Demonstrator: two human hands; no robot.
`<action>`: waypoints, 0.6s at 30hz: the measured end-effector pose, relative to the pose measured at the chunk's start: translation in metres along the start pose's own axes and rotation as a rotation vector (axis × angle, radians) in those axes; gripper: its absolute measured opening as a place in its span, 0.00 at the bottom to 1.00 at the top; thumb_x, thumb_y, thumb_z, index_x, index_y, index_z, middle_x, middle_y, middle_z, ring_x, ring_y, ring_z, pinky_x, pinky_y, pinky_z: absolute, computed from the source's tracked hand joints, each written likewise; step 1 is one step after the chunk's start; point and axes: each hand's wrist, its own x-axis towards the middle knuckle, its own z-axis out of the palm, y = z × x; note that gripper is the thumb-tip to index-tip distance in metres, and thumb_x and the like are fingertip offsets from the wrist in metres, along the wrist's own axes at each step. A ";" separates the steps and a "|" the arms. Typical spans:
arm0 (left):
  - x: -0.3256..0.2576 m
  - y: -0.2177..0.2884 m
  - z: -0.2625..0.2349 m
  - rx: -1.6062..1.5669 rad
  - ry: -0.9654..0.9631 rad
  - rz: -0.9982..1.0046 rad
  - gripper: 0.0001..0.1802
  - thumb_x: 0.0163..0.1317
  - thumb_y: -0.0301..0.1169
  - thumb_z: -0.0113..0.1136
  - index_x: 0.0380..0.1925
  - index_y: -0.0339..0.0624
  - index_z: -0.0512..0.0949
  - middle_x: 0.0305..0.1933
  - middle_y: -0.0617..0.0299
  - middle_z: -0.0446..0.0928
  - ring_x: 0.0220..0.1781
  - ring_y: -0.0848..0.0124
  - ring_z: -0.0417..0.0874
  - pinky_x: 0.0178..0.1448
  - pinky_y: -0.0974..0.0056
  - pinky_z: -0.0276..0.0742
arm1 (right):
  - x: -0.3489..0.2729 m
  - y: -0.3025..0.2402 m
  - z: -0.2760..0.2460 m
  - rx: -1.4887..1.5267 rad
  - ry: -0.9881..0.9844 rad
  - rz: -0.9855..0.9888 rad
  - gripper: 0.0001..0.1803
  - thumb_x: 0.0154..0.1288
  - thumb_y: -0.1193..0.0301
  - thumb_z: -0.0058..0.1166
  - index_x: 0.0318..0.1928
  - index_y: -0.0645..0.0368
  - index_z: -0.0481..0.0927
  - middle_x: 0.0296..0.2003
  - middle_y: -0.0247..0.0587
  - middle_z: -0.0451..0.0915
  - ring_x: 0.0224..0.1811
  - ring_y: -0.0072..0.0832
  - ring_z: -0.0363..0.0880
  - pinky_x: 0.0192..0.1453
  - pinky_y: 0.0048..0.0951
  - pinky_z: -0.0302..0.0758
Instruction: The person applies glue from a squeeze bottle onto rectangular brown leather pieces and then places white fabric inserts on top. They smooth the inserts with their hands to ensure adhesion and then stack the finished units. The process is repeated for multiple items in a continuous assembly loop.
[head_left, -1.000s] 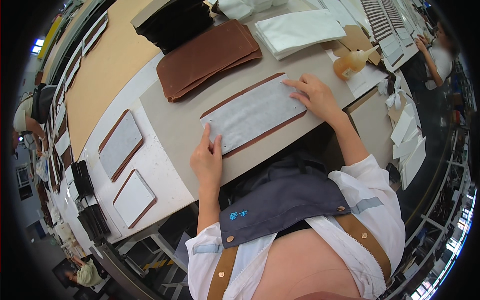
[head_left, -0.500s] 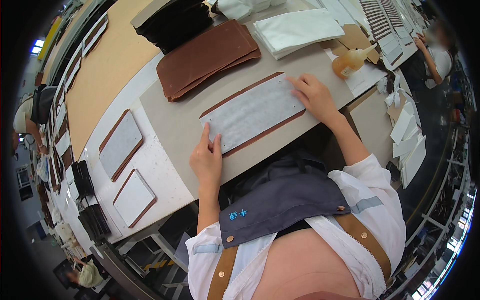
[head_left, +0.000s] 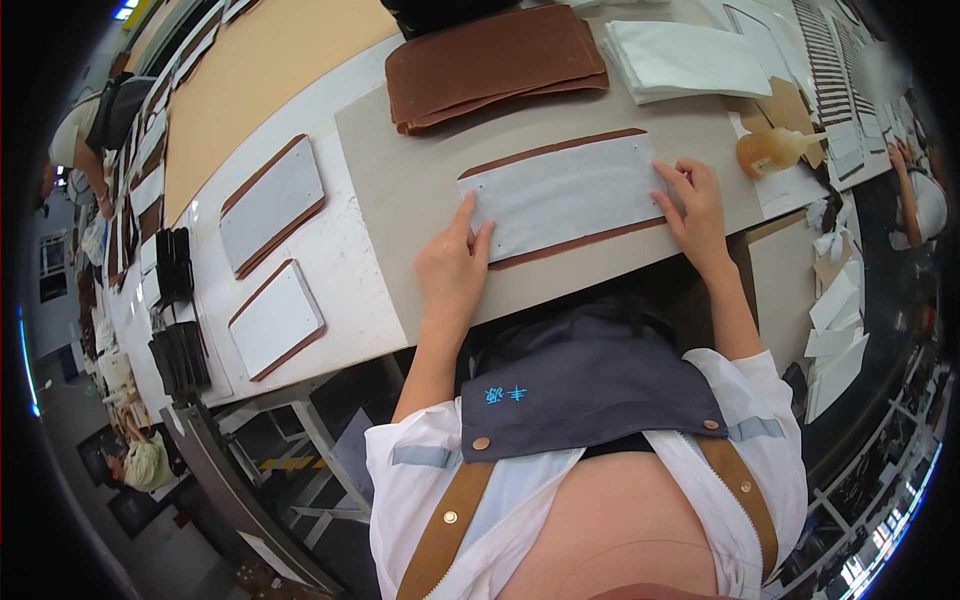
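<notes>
A brown leather panel (head_left: 560,252) lies on the grey work mat, with a white lining sheet (head_left: 565,195) over most of it. Brown strips show along its far and near long edges, and small holes sit near the sheet's corners. At the left end, my left hand (head_left: 452,268) rests with index finger and thumb apart, both touching the edge. My right hand (head_left: 697,212) is at the opposite end, its fingers spread and the tips against the short edge. Neither hand grips the panel.
Behind it lie a stack of brown leather pieces (head_left: 495,65) and folded white cloth-like sheets (head_left: 690,60). A squeeze bottle of amber liquid (head_left: 770,152) stands at right. Two lined panels (head_left: 272,205) (head_left: 278,320) and black bundles (head_left: 180,360) are at left. Other people work farther off.
My right hand has shifted from the sheet's far right corner to the right short edge, its fingers now wider apart. My left hand stays at the left end. The whole view has turned slightly.
</notes>
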 end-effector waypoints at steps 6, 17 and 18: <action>-0.001 -0.003 0.002 0.038 0.025 0.047 0.23 0.64 0.36 0.68 0.60 0.48 0.81 0.19 0.62 0.73 0.20 0.66 0.74 0.30 0.61 0.71 | 0.001 0.000 0.000 -0.009 -0.003 0.004 0.22 0.60 0.73 0.66 0.56 0.57 0.82 0.45 0.43 0.73 0.48 0.40 0.71 0.54 0.38 0.70; -0.002 0.000 -0.004 0.072 0.008 0.005 0.23 0.67 0.37 0.66 0.61 0.47 0.79 0.18 0.61 0.72 0.19 0.63 0.74 0.30 0.60 0.72 | 0.001 -0.009 0.001 -0.026 0.052 0.050 0.21 0.62 0.73 0.65 0.56 0.59 0.81 0.47 0.44 0.74 0.49 0.41 0.72 0.56 0.40 0.70; -0.004 -0.003 -0.005 0.045 0.039 -0.019 0.22 0.68 0.35 0.64 0.61 0.47 0.79 0.21 0.60 0.74 0.23 0.63 0.76 0.32 0.60 0.73 | 0.002 -0.014 0.002 -0.009 0.060 0.026 0.21 0.62 0.73 0.65 0.57 0.59 0.81 0.48 0.45 0.75 0.50 0.41 0.72 0.57 0.40 0.70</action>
